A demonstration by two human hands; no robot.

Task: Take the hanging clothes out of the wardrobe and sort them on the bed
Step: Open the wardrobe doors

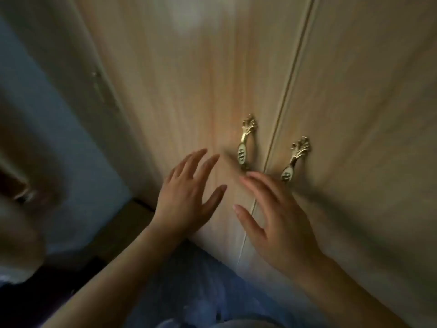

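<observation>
The wardrobe (189,91) fills the middle and right of the frame, both doors closed, their seam (290,91) running from top right down to the lower middle. No hanging clothes show (by my judgement they are behind these doors), and the bed is out of view.

Two brass handles flank the seam at mid-frame, the left handle (246,143) and the right handle (295,159), each with its long axis running up the door, roughly parallel to the seam. Both hands are spread wide and hold nothing. The left hand (189,192) sits down and left of its handle, fingertips pointing up and right towards it. The right hand (279,221) lies across the seam below the handles, its knuckles covering the lower end of the right handle, so this hand is the nearer to a grip. Each handle lies up-frame from its hand; the reach goes upward.

Each handle carries a pale oval inlay with a small motif, too blurred to read. No other writing shows. A blue wall (59,138) fills the left.
</observation>
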